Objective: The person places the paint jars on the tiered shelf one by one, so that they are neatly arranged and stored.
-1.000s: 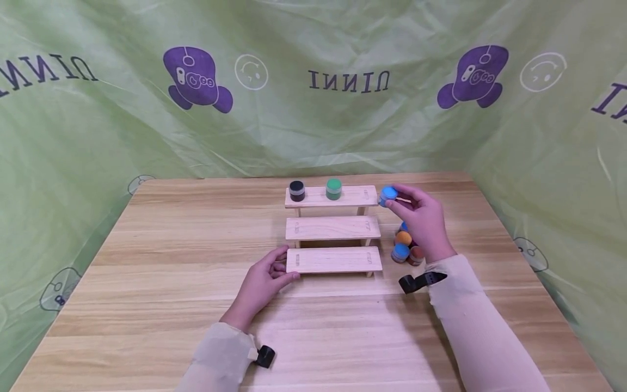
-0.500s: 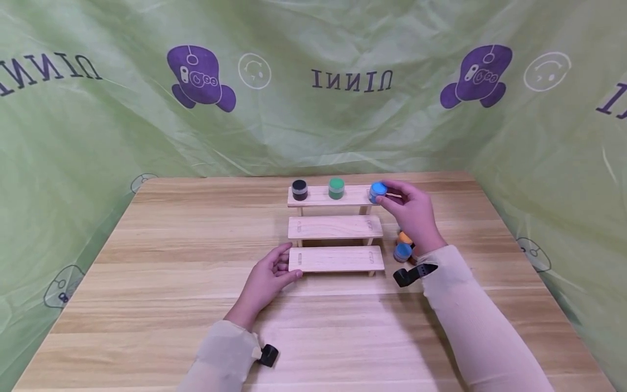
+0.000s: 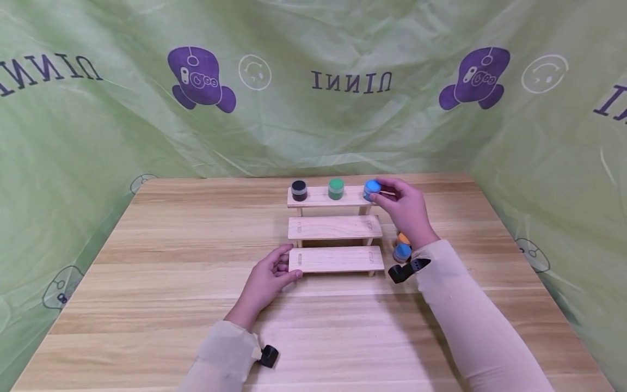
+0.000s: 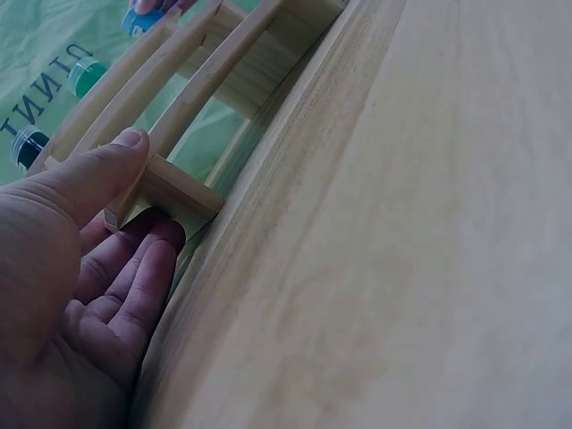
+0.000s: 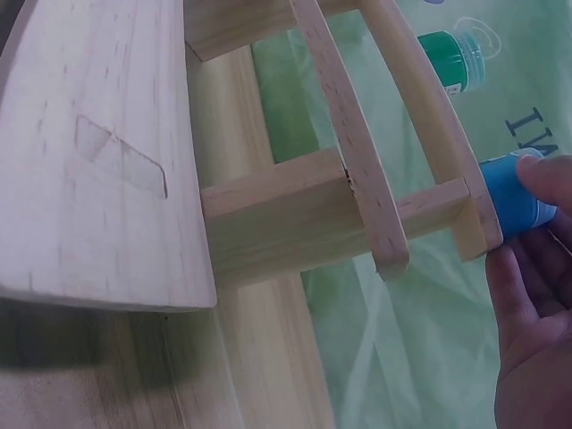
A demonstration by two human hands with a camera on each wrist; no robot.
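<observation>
My right hand (image 3: 404, 206) pinches a small blue paint jar (image 3: 372, 189) between thumb and fingers at the right end of the top step. In the right wrist view that blue jar (image 5: 514, 195) stands against the top board. A three-step wooden display stand (image 3: 335, 259) sits on the table. With its thumb at the front edge and fingers behind the end, my left hand (image 3: 264, 279) grips the left end of the lowest step. On the top step stand a black-lidded jar (image 3: 299, 190) at the left and a green jar (image 3: 336, 189) in the middle.
Right of the stand, a blue-lidded jar (image 3: 402, 252) and an orange-lidded jar (image 3: 404, 238) sit on the wooden table (image 3: 171, 245), partly covered by the right wrist. A green printed cloth (image 3: 313, 130) hangs behind and at both sides.
My right hand has moved left with the blue jar, from beside the top step to over its right end. My left hand keeps its grip on the lowest step.
</observation>
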